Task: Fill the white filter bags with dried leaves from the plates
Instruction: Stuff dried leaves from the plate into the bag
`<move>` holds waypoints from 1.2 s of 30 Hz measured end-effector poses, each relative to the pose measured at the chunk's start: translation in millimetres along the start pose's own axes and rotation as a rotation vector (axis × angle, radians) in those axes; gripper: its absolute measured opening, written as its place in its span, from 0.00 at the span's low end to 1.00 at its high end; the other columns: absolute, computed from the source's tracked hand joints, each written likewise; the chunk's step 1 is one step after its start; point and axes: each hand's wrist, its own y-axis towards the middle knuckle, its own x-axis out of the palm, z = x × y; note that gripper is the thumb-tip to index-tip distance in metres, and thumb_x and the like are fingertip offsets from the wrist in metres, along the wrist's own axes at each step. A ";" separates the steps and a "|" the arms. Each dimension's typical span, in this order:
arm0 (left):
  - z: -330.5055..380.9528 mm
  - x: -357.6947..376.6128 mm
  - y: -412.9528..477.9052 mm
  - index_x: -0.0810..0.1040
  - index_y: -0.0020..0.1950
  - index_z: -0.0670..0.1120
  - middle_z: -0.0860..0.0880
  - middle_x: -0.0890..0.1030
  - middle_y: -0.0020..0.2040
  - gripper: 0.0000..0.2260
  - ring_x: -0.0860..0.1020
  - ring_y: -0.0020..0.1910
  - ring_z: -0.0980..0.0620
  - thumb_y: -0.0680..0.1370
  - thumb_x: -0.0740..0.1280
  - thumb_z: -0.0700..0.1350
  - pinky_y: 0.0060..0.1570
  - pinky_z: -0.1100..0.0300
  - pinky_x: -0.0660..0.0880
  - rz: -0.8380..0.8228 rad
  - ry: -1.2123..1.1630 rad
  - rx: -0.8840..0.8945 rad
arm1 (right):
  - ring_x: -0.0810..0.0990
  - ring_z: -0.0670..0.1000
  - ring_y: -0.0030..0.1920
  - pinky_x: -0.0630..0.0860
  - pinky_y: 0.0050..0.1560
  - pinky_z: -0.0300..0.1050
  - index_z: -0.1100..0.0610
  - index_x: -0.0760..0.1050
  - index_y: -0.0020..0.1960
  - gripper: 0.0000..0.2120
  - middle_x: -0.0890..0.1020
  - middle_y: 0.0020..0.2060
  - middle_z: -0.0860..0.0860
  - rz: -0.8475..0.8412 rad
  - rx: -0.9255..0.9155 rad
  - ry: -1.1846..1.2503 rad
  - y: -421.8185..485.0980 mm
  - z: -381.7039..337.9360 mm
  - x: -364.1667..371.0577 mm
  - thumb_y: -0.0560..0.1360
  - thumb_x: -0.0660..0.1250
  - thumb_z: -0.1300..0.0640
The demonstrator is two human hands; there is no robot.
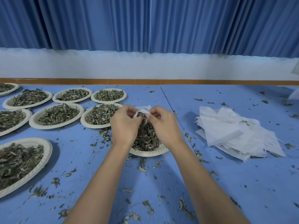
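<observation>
Both forearms bare, left hand [125,125] and right hand [165,125] ungloved.

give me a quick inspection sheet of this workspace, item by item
surface: blue table, with a seam running away from the camera
job's things: white filter bag held open over a plate of dried leaves; stack of empty filter bags to the right; eight more leaf-filled plates to the left, some cut off by the frame edge
clutter: loose leaf bits scattered across the table
grippers: left hand and right hand both pinch the bag's mouth, with leaves visible inside
cables: nothing seen
surroundings: blue curtain above a white wall band and an orange strip
</observation>
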 end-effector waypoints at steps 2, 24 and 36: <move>0.4 1.9 2.5 0.74 0.42 0.47 0.53 0.76 0.36 0.07 0.74 0.35 0.57 0.71 0.70 0.36 0.32 0.69 0.68 0.048 0.064 0.022 | 0.74 0.46 0.40 0.67 0.39 0.30 0.56 0.74 0.37 0.08 0.77 0.39 0.51 -0.035 -0.025 0.003 -0.4 -2.4 -1.1 0.76 0.65 0.60; 2.2 -6.4 -0.9 0.80 0.42 0.51 0.61 0.79 0.37 0.04 0.76 0.35 0.66 0.75 0.68 0.43 0.34 0.79 0.68 -0.083 -0.013 0.037 | 0.79 0.48 0.41 0.73 0.37 0.38 0.55 0.73 0.47 0.06 0.80 0.41 0.48 0.101 0.026 -0.049 3.1 5.8 5.9 0.73 0.68 0.57; 1.7 -3.8 -7.8 0.81 0.48 0.43 0.49 0.76 0.45 0.06 0.73 0.35 0.60 0.74 0.66 0.37 0.40 0.75 0.66 0.003 0.123 0.176 | 0.75 0.44 0.37 0.69 0.33 0.34 0.54 0.71 0.44 0.07 0.75 0.37 0.45 0.125 0.076 0.011 4.4 4.2 12.5 0.71 0.69 0.58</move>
